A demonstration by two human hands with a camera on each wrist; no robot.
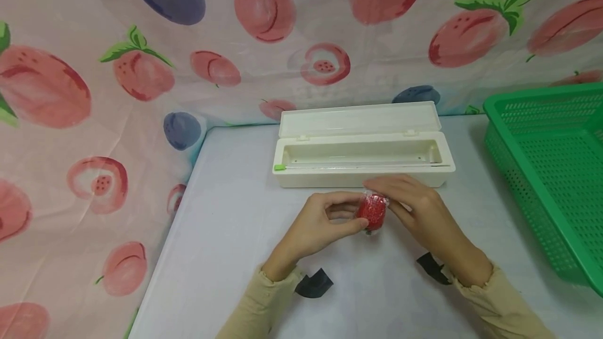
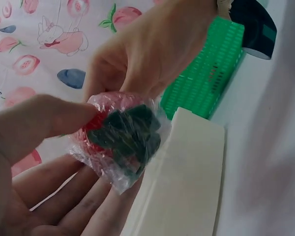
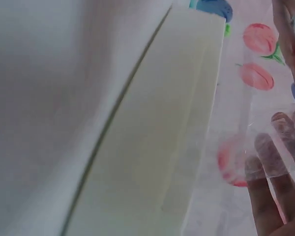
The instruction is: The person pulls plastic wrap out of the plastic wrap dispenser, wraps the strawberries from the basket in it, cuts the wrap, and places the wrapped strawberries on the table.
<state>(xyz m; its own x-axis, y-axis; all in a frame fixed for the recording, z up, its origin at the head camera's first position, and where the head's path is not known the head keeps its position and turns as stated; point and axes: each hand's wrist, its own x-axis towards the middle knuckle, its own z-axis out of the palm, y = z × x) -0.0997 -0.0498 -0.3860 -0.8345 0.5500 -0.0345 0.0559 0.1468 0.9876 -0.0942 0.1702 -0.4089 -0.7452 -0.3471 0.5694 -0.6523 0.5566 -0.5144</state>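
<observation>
Both hands meet mid-table, just in front of the open cream box (image 1: 363, 164). Between them: a red strawberry (image 1: 372, 211) w/ green leaf cap, wrapped in clear film (image 2: 119, 142).

Left hand (image 1: 315, 229) at 9 o'clock of the berry: thumb tip presses its near side, fingers curled behind, so it's pinched between thumb & fingers. Left wrist view: thumb on the red top, other fingers spread loosely under the film.

Right hand (image 1: 416, 205) at 3 o'clock: fingers bent over the berry's top & far side, touching the film. Right wrist view too blurry to tell more; fingertips (image 3: 265, 162) show through film.

Green basket (image 1: 551, 171) at 3 o'clock, well apart. Fruit-print cloth (image 1: 141, 67) behind.
</observation>
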